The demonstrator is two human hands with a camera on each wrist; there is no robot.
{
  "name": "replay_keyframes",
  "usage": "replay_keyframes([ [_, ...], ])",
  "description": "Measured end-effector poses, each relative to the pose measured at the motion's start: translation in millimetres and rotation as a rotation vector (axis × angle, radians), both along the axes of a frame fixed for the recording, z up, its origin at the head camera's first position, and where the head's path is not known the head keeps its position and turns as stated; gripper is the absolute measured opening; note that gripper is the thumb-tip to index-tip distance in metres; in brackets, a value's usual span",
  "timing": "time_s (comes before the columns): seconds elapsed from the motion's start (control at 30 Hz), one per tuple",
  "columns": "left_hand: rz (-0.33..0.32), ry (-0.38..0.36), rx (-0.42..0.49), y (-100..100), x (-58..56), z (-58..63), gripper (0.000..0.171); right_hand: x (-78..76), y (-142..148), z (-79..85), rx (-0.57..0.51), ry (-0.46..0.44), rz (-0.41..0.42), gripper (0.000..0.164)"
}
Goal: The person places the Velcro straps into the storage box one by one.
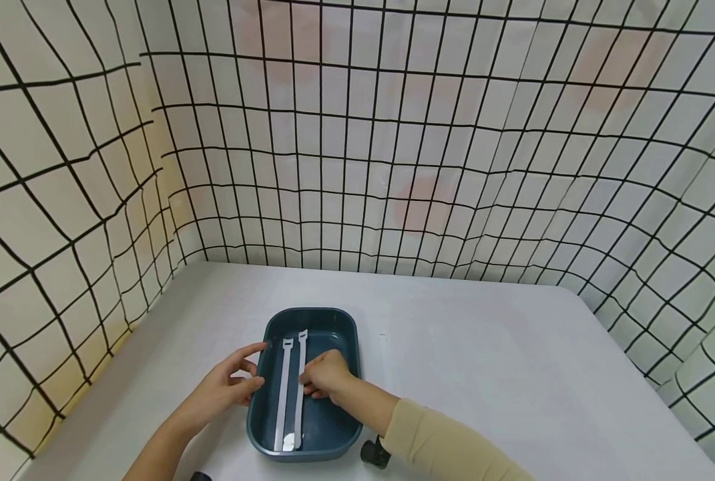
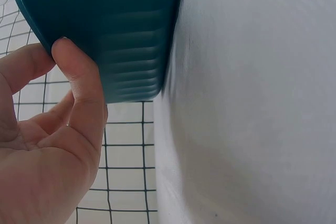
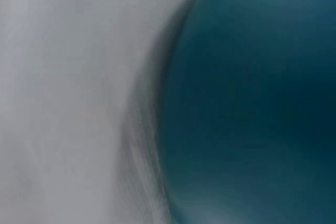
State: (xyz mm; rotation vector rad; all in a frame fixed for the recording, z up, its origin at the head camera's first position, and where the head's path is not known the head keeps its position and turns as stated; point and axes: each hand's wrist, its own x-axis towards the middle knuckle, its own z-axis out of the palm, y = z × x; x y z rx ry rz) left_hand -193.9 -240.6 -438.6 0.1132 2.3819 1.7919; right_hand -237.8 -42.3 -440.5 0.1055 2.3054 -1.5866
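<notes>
In the head view, a dark teal plastic tray point(image 1: 333, 437) stands on the white table. Two white cable straps with slotted heads lie lengthwise in it: a left strap point(image 1: 284, 387) and a right strap point(image 1: 302, 347). My right hand point(image 1: 328, 375) reaches over the tray's right side, its fingers pinching the right strap near mid-length. At the tray's left rim, my left hand point(image 1: 225, 384) holds on with thumb and fingertips. The left wrist view shows that thumb point(image 2: 79, 72) against the ribbed outer wall point(image 2: 131, 51). The right wrist view is blurred, showing only the tray point(image 3: 247, 108) and table.
Black wire grid panels point(image 1: 363, 160) over white sheeting enclose the table on its back and sides. A small black object point(image 1: 374, 454) sits beside the tray's lower right corner, partly behind the right sleeve. Another dark object point(image 1: 201, 476) shows at the bottom edge.
</notes>
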Motion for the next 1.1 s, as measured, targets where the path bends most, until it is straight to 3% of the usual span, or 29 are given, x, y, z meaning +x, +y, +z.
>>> replay_keyframes([
  [0.47,-0.027,0.001,0.016,-0.5,-1.7,1.8,0.061,7.3,-0.4,-1.1,0.190,0.195,0.043,0.021],
  [0.77,-0.033,0.009,0.015,0.4,-0.7,4.3,0.062,7.7,0.7,0.5,0.197,0.219,0.034,0.019],
  [1.1,-0.033,0.002,0.020,-1.3,-0.5,1.5,0.062,7.7,0.9,0.4,0.158,0.171,0.023,0.018],
])
